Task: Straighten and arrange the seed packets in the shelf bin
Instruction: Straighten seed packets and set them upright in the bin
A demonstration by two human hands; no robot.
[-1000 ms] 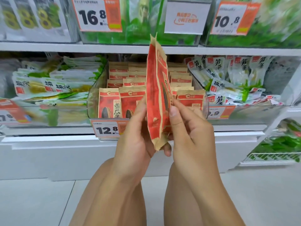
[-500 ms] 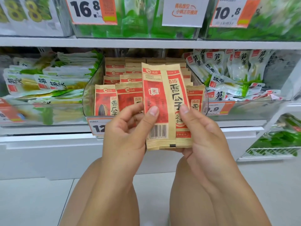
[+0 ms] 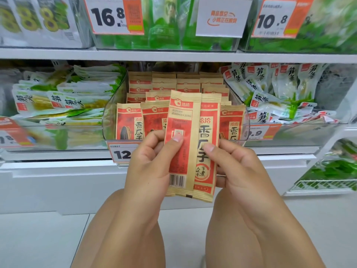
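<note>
Both hands hold a small stack of red and tan seed packets [image 3: 192, 146] upright in front of the clear shelf bin [image 3: 110, 120]. My left hand [image 3: 152, 163] pinches the stack's left side, thumb on its printed back. My right hand [image 3: 237, 167] grips the right side, thumb on the front-facing packet behind. The bin holds several rows of the same seed packets [image 3: 131, 120], standing upright with their fronts facing me. The held stack hides the middle of the front row.
White and green snack bags [image 3: 63, 97] fill the bin to the left, and similar bags [image 3: 276, 89] fill the one to the right. A price tag [image 3: 120, 153] hangs on the bin's front. An upper shelf [image 3: 173, 55] runs above. The white floor lies below.
The packets have turned from edge-on to flat toward me, then risen a little closer to the bin. Both hands shifted from the stack's lower part to its sides.
</note>
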